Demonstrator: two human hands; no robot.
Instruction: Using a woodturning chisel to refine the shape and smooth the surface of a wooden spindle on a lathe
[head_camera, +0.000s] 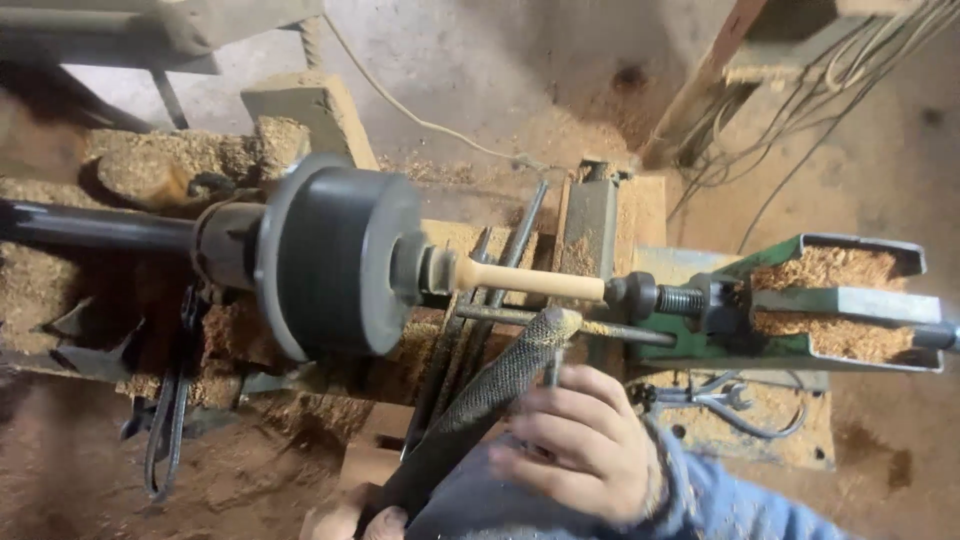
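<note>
A pale wooden spindle (530, 280) is mounted on a lathe between a large grey chuck (335, 260) and the tailstock centre (640, 295). A long dark rasp (480, 400) slants up from the bottom edge, and its tip lies just under the spindle on the rest bar (600, 330). My right hand (580, 445), in a blue sleeve, has its fingers curled against the rasp's blade below the tip. At the bottom edge my left hand (350, 522) grips the rasp's lower end; only its fingertips show.
Wood shavings cover the lathe bed and fill the green tailstock channel (830, 300). Several metal rods (470, 340) lean beside the bed. Pliers (715, 400) lie on the base plate to the right. Straps hang at the left (165, 420). Cables run along the wall at the upper right (800, 100).
</note>
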